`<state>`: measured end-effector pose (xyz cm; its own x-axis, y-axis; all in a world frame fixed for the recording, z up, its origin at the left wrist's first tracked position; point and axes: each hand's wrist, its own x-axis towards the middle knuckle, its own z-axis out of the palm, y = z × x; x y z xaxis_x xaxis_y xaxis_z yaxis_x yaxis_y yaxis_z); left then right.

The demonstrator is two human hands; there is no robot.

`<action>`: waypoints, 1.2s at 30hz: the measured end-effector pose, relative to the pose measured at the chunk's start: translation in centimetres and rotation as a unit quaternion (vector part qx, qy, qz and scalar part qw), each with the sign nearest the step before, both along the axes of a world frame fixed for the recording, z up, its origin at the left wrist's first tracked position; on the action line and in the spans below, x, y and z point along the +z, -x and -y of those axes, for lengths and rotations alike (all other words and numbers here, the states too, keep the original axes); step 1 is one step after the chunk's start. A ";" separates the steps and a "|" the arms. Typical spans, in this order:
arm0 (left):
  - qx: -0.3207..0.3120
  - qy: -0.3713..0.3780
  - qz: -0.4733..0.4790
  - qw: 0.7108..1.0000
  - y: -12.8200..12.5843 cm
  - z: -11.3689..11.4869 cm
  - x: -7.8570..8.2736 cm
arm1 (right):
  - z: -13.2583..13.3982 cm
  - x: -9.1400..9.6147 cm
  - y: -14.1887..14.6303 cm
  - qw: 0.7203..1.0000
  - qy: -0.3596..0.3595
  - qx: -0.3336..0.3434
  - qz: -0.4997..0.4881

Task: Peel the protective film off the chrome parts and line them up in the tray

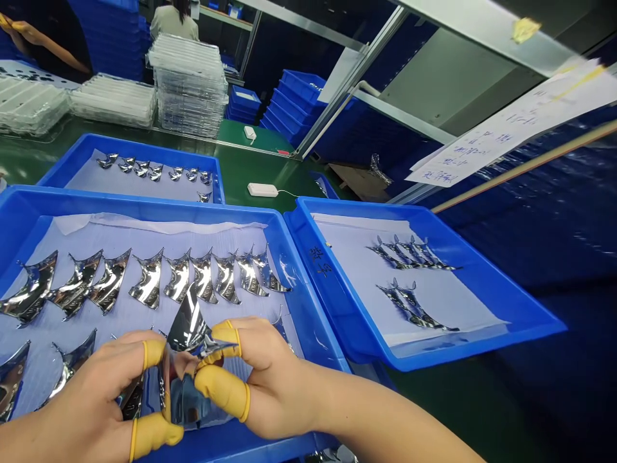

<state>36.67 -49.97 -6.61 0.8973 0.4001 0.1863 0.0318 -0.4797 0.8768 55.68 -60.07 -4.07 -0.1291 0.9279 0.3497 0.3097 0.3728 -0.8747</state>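
Note:
Both my hands hold one shiny chrome fin-shaped part [189, 360] over the near blue tray [270, 222]. My left hand [96, 399] pinches its left side with fingers in yellow finger cots. My right hand [255, 379], also in yellow cots, pinches its right side and upper tip. Under them the tray holds a row of several chrome parts [149, 280] on white paper, with more in a lower row at the left [72, 360].
A second blue tray [482, 270] at right holds two small groups of chrome parts [409, 254]. A third tray [144, 148] behind carries a row of them. Stacks of clear plastic trays [190, 83] stand on the green bench; another person sits beyond. Blue crates [294, 103] are behind.

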 end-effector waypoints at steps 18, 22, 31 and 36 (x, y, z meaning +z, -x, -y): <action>-0.137 0.210 -0.111 0.962 0.2 -1.0 0.9 | 0.5 0.0 0.6 0.985 -0.154 -0.061 0.049; -0.138 0.184 -0.129 0.965 0.2 -1.0 1.1 | 0.4 -0.2 0.7 0.982 -0.171 -0.065 0.053; -0.146 0.162 -0.130 0.967 0.4 -1.1 1.2 | 0.6 -0.1 0.8 0.984 -0.164 -0.059 0.038; -0.138 0.167 -0.107 0.970 0.4 -1.5 1.8 | 0.5 1.0 0.2 0.993 -0.111 -0.042 0.020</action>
